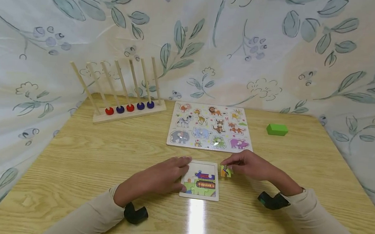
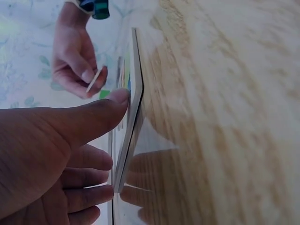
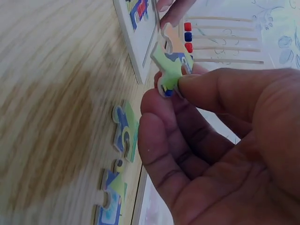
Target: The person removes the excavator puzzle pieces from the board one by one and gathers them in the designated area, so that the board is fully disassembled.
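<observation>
A small square jigsaw tray (image 1: 202,167) with a partly filled vehicle picture lies on the table in the head view. My left hand (image 1: 166,174) rests along its left side, the thumb at the near corner and the other fingers at the far one. Just off the tray's right edge, my right hand (image 1: 253,166) pinches a jigsaw piece (image 3: 171,68) between thumb and fingers, tilted up off the table. In the right wrist view, a loose green-and-blue jigsaw piece (image 3: 124,131) and another loose piece (image 3: 112,190) lie beside that hand.
Behind the tray lies an animal peg puzzle board (image 1: 209,149). A wooden bead stand (image 1: 103,120) with upright rods and red and blue beads is at the back left. A green block (image 1: 277,130) sits at the back right, before a patterned cloth (image 1: 228,73).
</observation>
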### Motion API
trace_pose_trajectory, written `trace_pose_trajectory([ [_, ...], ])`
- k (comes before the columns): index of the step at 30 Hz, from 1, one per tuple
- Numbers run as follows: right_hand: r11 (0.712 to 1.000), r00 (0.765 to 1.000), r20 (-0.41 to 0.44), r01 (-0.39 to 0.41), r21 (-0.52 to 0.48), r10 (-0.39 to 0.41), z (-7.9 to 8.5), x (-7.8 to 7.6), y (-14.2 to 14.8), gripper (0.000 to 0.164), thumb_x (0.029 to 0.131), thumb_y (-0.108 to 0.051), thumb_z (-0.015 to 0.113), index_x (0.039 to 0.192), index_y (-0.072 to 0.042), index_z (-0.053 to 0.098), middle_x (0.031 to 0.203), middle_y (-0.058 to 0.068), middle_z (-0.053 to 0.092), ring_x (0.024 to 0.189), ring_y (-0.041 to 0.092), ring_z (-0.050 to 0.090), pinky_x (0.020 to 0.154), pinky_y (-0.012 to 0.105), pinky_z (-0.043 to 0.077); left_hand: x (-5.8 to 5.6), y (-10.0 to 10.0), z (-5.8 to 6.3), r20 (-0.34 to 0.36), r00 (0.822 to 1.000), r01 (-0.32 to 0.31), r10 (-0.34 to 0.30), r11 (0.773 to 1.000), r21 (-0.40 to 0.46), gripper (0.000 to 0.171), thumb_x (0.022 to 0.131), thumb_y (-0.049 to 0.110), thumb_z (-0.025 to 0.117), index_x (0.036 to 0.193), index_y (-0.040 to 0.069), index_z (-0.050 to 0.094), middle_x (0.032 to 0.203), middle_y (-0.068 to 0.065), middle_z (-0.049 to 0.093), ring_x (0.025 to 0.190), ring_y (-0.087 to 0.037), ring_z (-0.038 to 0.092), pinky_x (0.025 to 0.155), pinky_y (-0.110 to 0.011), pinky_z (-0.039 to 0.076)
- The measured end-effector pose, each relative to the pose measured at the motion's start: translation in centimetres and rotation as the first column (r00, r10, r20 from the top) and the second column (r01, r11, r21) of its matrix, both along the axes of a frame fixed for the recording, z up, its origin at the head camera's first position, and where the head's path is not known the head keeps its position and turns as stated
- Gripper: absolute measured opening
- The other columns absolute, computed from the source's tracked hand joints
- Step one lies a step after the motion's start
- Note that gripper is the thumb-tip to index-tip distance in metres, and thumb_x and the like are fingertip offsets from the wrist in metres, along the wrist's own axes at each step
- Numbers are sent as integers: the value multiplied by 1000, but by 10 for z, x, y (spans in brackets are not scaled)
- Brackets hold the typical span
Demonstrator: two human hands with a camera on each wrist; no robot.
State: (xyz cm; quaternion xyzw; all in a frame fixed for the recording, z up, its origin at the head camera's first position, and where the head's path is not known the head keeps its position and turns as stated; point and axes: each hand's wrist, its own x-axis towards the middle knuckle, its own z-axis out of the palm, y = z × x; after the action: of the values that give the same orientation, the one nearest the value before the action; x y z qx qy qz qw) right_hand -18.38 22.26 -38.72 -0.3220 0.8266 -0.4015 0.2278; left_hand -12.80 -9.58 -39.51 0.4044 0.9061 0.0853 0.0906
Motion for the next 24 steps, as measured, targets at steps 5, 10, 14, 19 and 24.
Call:
trace_pose_trajectory([
  [5, 1000, 1000, 19, 21, 18, -21, 2, -1, 3, 21, 95, 1, 58, 112, 3, 69, 98, 4, 68, 78, 14, 54, 66, 23, 47, 1, -2, 2, 111, 994, -10, 5, 999, 41, 74, 95, 39, 63, 148, -4, 34, 160, -16, 14, 146, -27, 15, 115, -38, 22],
  [10, 999, 1000, 13, 9, 34, -10, -2, -3, 9, 17, 94, 0, 59, 106, -1, 71, 97, 1, 69, 81, 14, 57, 72, 25, 50, 3, -4, -1, 183, 983, 19, -32, 997, 71, 75, 99, 40, 55, 154, 2, 23, 162, -11, 0, 148, -23, 1, 116, -37, 17],
  [14, 999, 1000, 3, -19, 33, 19, -5, -3, 10, 16, 94, 0, 60, 103, -3, 73, 99, 1, 70, 84, 12, 59, 75, 25, 51, 1, -5, -3, 181, 980, 64, -80, 994, 93, 70, 100, 41, 52, 154, 5, 26, 163, -7, 4, 147, -21, 4, 115, -36, 20],
  [19, 999, 1000, -1, -31, 42, 31, -5, -1, 11, 15, 93, 0, 62, 101, -4, 73, 98, 0, 69, 83, 11, 59, 74, 25, 51, -4, 0, -1, 176, 977, 111, -125, 990, 85, 68, 99, 39, 54, 152, 3, 30, 162, -8, 9, 147, -20, 9, 114, -34, 23],
  [24, 999, 999, 32, -23, 25, 22, -5, 1, 13, 13, 93, -1, 63, 102, -3, 72, 99, 3, 68, 82, 12, 58, 72, 25, 51, -8, 5, 2, 167, 977, 128, -132, 991, 34, 68, 99, 38, 56, 152, 3, 31, 162, -9, 10, 147, -21, 10, 114, -34, 24],
])
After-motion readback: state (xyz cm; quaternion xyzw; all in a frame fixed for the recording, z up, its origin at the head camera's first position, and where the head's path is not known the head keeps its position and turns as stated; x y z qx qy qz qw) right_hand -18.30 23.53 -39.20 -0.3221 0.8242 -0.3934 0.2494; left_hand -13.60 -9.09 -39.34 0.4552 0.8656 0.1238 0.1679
